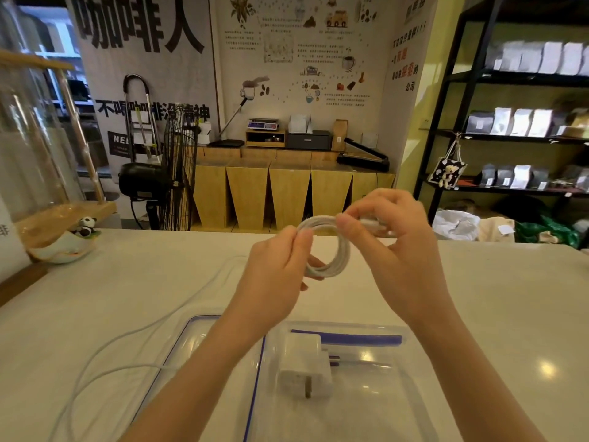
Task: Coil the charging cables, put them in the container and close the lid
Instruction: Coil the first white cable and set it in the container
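Note:
Above the white table I hold a coiled white charging cable [331, 250] between both hands. My left hand [274, 272] pinches the coil's left side. My right hand [392, 244] pinches the top of the coil and the cable's plug end. Below them, near the table's front edge, stands a clear plastic container [376, 409] with a white charger plug [306, 368] inside. Its clear lid with a blue rim [191, 339] lies to the left, partly under my left forearm. A second white cable [134, 333] lies loose across the table on the left.
A small bowl with a panda figure [68, 244] sits at the table's far left by a wooden stand. Beyond the table are a black fan [165, 173], wooden cabinets and a black shelf with bags [522, 122].

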A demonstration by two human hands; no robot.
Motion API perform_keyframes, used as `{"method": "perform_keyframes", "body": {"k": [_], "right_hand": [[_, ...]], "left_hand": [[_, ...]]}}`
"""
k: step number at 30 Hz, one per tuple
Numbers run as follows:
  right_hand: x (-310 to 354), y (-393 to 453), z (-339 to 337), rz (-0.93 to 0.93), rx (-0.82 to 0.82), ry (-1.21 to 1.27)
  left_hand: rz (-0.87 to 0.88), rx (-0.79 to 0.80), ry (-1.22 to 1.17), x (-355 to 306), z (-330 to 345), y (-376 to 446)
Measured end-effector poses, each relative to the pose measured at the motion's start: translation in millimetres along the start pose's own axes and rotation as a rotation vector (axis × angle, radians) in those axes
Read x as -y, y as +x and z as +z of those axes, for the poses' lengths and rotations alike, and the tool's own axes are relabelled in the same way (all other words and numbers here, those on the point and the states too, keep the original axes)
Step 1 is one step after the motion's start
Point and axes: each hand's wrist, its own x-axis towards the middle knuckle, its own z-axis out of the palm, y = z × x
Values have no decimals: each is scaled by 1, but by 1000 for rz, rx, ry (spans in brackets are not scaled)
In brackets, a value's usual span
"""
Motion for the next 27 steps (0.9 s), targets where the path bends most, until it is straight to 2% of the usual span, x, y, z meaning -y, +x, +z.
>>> {"method": "perform_keyframes", "body": {"k": [1,3,7,10,12,17,20,24,27], "right_hand": [[1,0,-1,-10,32,-76],[7,-2,-2,66,177,-74],[13,0,-9,391,499,266],[9,4,-17,465,596,450],[5,5,-17,466,572,456],[-1,1,-6,356,367,265],[-2,-1,-1,192,291,54],[-4,-4,7,-56,44,-290],[-4,-4,10,-53,-48,-248]], "left_hand": [[-27,5,9,1,-3,2],[-72,30,8,2,-6,4],[-94,105,51,3,-5,3],[-111,168,68,2,-4,3],[-148,198,67,1,-4,4],[-255,242,-3,-1,-11,6],[-250,233,-62,-4,-14,6],[-234,214,-168,-7,-15,5],[-210,214,-211,-8,-17,5]]}}
